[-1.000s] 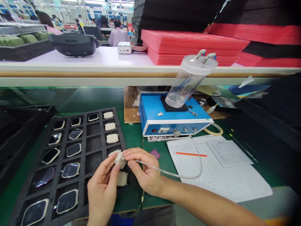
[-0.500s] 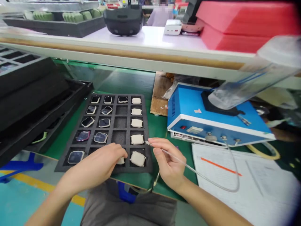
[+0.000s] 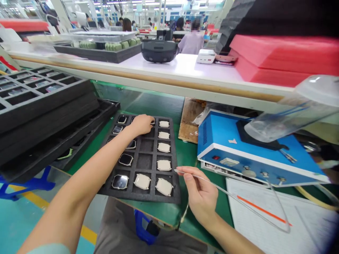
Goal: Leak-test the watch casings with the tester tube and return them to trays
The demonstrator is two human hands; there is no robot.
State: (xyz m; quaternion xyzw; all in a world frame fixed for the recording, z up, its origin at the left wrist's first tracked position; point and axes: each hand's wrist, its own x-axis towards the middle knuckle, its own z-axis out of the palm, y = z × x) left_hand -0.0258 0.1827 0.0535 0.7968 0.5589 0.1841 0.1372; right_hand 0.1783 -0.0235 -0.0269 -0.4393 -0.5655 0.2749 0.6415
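In the head view, the left hand (image 3: 141, 125) reaches over the far edge of a black foam tray (image 3: 137, 196), palm down, and its fingers bend into the top row of compartments. The hand covers what is under it, so I cannot tell if it grasps something there or only touches. The right hand (image 3: 200, 194) is closed in a pinch on a thin clear tube (image 3: 225, 192), between thumb and first finger. The tip of this tube points left and ends just beside the right edge of the tray, near a cream rounded-square piece (image 3: 164, 165).

More cream pieces (image 3: 142, 181) sit one in each compartment along the right side and near edge of the tray, and dark glass-faced pieces (image 3: 120, 182) sit in the left part. The tray lies on a green bench mat (image 3: 164, 215). From the tube, the line loops over a paper sheet (image 3: 262, 215) and goes up to the front of a blue bench unit (image 3: 254, 160), which carries a clear plastic cylinder (image 3: 275, 123), tilted in this view. Stacked black foam trays (image 3: 45, 106) stand left of the mat.
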